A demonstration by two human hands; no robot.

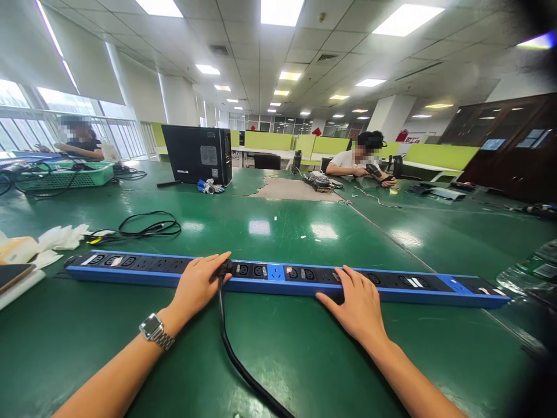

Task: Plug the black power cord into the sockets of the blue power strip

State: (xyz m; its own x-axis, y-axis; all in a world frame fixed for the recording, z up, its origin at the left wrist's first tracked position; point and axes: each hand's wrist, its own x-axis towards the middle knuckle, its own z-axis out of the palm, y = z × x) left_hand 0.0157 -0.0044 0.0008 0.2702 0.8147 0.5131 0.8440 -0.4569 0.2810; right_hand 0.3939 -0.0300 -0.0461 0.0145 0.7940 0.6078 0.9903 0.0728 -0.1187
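A long blue and black power strip (256, 285) with several sockets lies across the green table in front of me. My left hand (198, 284) is closed around a black plug (225, 267) that sits at a socket left of the strip's middle. Whether the plug is fully seated is hidden by my fingers. From it a thick black cable (232, 354) runs down toward the bottom edge. My right hand (359, 299) rests on the strip right of the middle, fingers stretched over the top and thumb apart at the front side.
A coiled black cord (150, 223) lies behind the strip's left end, near crumpled tissues (63, 237). Farther back stand a black computer case (195, 154) and a green basket (69, 176). Clear plastic bottles (533, 267) are at the right. Two people sit across the table.
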